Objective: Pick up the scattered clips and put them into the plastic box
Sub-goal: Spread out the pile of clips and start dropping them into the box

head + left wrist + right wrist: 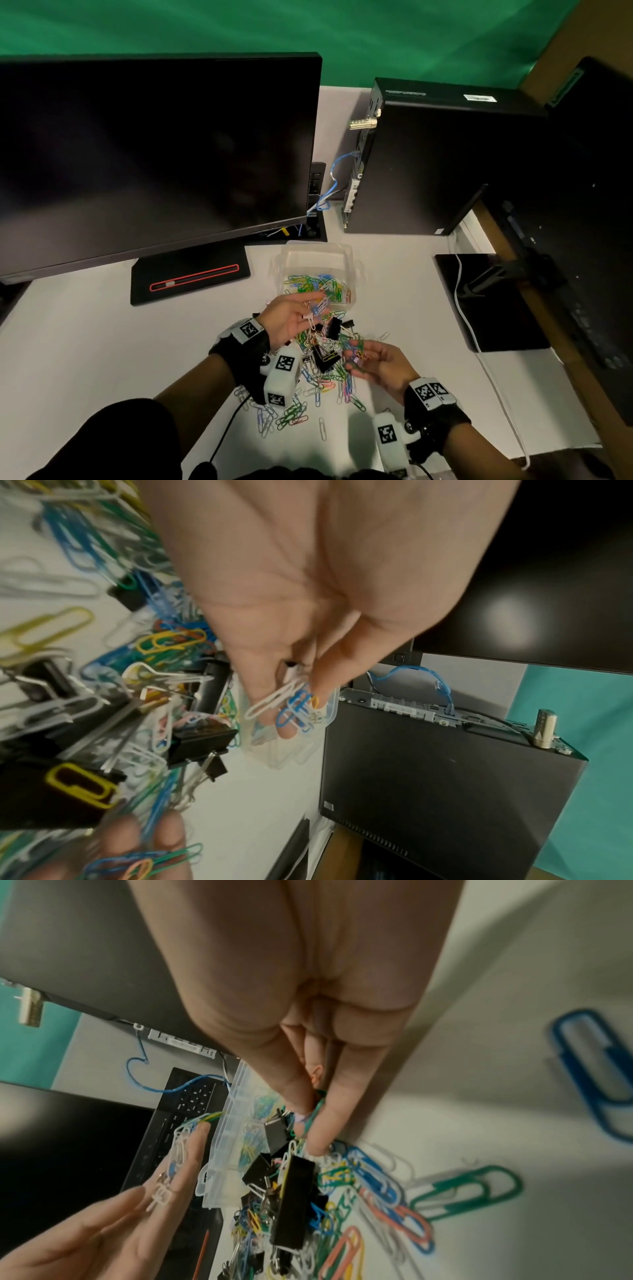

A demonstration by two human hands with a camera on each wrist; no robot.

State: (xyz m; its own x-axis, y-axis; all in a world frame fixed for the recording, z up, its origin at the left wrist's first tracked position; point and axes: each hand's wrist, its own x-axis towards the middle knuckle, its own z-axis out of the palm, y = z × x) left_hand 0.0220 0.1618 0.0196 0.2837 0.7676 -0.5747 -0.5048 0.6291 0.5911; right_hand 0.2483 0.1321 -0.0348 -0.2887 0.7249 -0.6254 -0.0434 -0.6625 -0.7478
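Observation:
A clear plastic box (317,248) stands on the white desk (85,329) and holds several coloured paper clips. My left hand (315,305) hovers palm up at the box's near edge, its thumb and fingers pinching white and blue clips (287,707). My right hand (356,356) is nearer and to the right, above the pile, pinching a small bunch of coloured clips (358,353); a green clip (316,1110) shows between thumb and finger. The scattered pile of paper clips (308,407) with black binder clips (330,327) lies between and below both hands.
A dark monitor (154,154) on a black base (190,277) stands left of the box. A black computer tower (445,161) with a blue cable (334,185) stands behind right. A black pad (493,301) crossed by a white cable (460,301) lies at right.

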